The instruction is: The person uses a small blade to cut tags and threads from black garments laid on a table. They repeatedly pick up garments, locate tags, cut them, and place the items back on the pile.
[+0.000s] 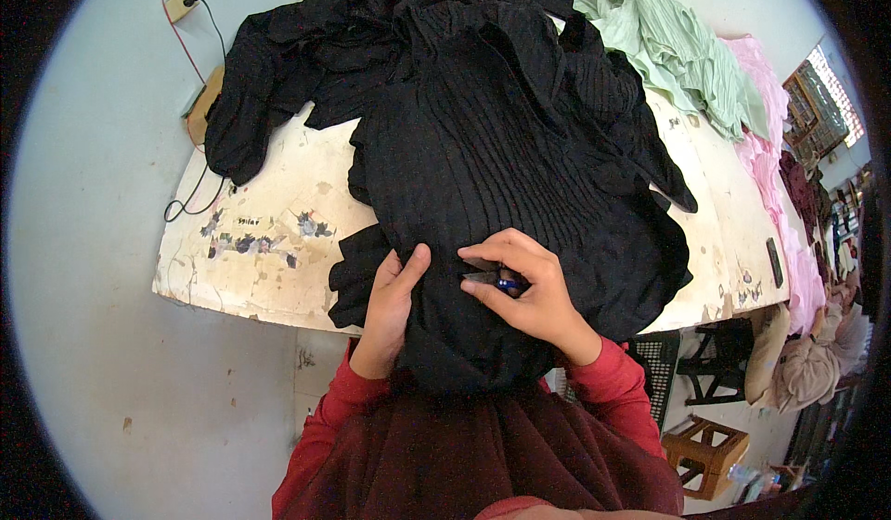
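A black pleated garment (492, 149) lies spread over a worn white table (269, 232), and its lower edge hangs toward my lap. My left hand (390, 311) presses flat on the cloth near the hem, thumb pointing up. My right hand (524, 288) is closed on a small thread snipper (497, 281) with a blue handle. The snipper's dark blades point left at the fabric between my two hands.
A pale green cloth (673, 46) and a pink cloth (770, 121) lie at the table's far right. A wall socket with cables (186, 5) is at the upper left. A wooden stool (705, 446) stands at the lower right, with a dark phone-like object (774, 262) on the table's right edge.
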Available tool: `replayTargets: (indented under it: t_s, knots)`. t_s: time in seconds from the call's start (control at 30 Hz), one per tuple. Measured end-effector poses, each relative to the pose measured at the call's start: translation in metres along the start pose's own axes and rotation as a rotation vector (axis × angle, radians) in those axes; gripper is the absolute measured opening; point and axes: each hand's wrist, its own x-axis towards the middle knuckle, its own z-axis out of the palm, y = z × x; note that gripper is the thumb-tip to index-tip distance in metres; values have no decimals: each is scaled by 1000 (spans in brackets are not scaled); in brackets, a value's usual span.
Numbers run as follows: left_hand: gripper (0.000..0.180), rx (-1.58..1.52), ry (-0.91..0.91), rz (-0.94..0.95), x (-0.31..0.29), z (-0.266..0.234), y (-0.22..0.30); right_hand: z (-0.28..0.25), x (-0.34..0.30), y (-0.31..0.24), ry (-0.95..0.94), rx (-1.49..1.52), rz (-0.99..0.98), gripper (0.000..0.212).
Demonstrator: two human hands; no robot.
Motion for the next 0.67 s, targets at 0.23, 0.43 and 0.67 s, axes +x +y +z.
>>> replayTargets:
  t_s: [0.23,0.43,0.67]
  knots:
    - [42,-34,53,-128,-1,5,-2,-26,9,-2,-52,-116,-1,36]
    - [46,-51,28,-192,-1,1,-5,-22,13,-2,-75,-265,-123,21]
    - [51,-99,-43,-223,1,-3,-8,-18,13,3,-44,-262,-196,19]
